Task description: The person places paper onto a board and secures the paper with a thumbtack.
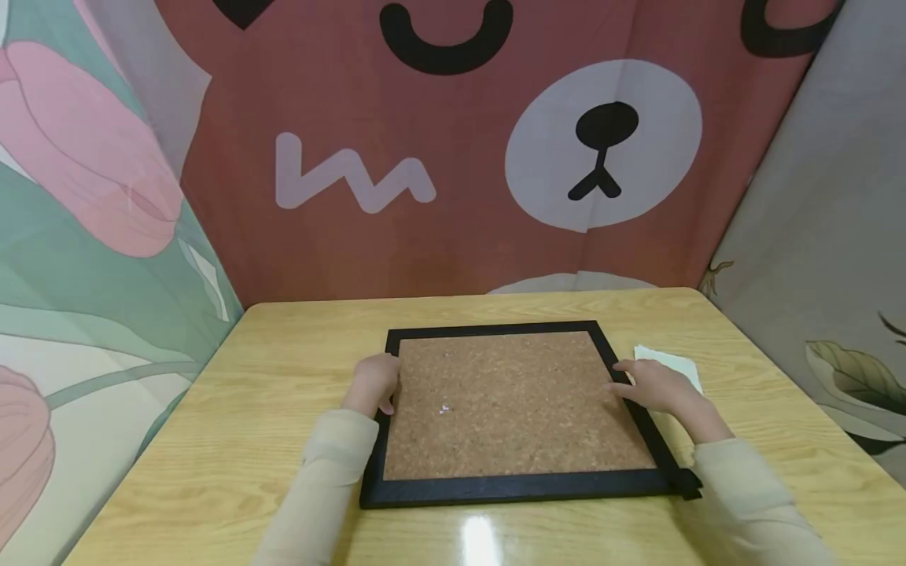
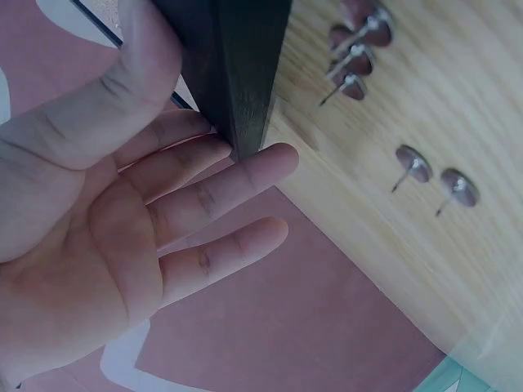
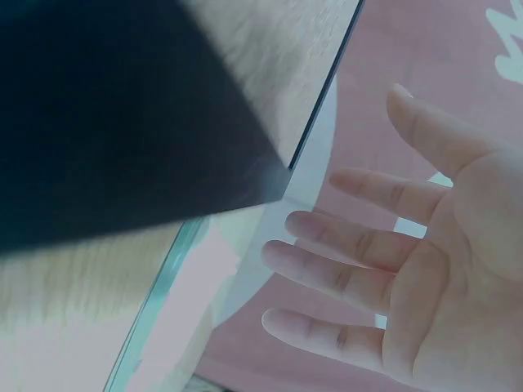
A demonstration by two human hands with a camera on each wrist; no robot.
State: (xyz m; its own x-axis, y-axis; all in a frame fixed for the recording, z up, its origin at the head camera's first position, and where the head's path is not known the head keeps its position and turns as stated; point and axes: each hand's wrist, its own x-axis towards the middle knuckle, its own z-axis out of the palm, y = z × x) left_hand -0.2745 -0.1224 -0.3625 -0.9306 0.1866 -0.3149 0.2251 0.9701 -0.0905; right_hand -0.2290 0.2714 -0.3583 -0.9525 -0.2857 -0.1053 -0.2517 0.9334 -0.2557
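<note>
A cork board [image 1: 517,409] in a black frame [image 1: 520,489] lies on the table in the head view. My left hand [image 1: 375,381] is at the frame's left side. In the left wrist view its thumb and relaxed fingers lie against the dark frame [image 2: 245,65], with the fingers mostly straight. My right hand [image 1: 658,385] reaches over the frame's right side, its thumb and forefinger apart. The right wrist view shows that hand [image 3: 441,269] with straight, spread fingers, holding nothing. Small pale bits [image 1: 444,409] sit on the cork, too small to identify.
Several thumbtacks [image 2: 413,163] with round heads and metal points lie on the wooden table [image 1: 212,440] in the left wrist view. A pale sheet of paper [image 1: 668,362] lies right of the frame. A patterned cloth [image 1: 453,244] hangs behind the table.
</note>
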